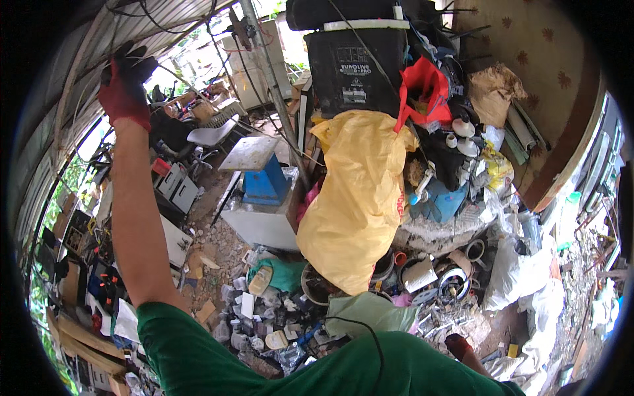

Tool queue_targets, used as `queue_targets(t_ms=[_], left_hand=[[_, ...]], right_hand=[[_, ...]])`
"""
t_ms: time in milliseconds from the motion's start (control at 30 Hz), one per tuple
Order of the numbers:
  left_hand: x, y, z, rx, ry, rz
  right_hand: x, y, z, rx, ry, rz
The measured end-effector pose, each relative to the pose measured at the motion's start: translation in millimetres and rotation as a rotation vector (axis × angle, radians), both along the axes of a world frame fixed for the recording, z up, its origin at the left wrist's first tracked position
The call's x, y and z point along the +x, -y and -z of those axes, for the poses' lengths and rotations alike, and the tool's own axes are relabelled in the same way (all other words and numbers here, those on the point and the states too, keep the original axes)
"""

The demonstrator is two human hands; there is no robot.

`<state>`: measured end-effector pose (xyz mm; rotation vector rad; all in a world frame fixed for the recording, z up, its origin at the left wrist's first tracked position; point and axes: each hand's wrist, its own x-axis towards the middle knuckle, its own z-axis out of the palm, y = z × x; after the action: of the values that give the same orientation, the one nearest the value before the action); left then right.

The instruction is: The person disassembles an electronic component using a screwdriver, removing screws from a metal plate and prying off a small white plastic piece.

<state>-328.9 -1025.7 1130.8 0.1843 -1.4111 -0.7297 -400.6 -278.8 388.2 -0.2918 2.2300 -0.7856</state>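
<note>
My left hand (125, 94), in a red glove with dark fingers, is raised high at the upper left near the corrugated roof sheets. Its fingers look bent around a dark, blocky shape that I cannot make out against the glove. Low on the right, my right hand (457, 344) wears a dark and red glove and hangs above the scrap on the ground. Its fingers are too small and dark to read. Nearest to it lie a black ring-shaped part (454, 285) and a pale green sheet (370, 313). A large yellow sack (356, 198) stands in front of me.
Behind the sack stands a black box (356, 69) with a red bag (424, 92) beside it. A blue stand (264, 181) sits on a white cabinet (261, 224) next to a metal pole (274, 86). White plastic bags (518, 270) and loose scrap cover the right side.
</note>
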Motion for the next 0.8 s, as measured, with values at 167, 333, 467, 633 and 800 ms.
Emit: queue_targets(t_ms=[167, 333, 467, 633, 800], left_hand=[[39.9, 23.6, -28.9, -0.091, -0.169, -0.037], [78.1, 16.9, -31.4, -0.083, 0.155, -0.059], [84.8, 42.2, 10.1, -0.501, 0.483, -0.464], [119.6, 24.2, 40.5, -0.127, 0.511, 0.096], [189.6, -22.9, 11.1, -0.257, 0.446, -0.146]], right_hand=[[-17.9, -63.1, 36.8, 0.085, -0.100, -0.247], [-11.0, -15.4, 15.1, 0.231, -0.111, -0.484], [-9.2, -81.9, 51.8, 0.315, -0.146, -0.373], [11.9, -75.9, 45.8, 0.164, -0.078, -0.055], [30.1, 7.5, 6.2, 0.127, 0.009, -0.065]])
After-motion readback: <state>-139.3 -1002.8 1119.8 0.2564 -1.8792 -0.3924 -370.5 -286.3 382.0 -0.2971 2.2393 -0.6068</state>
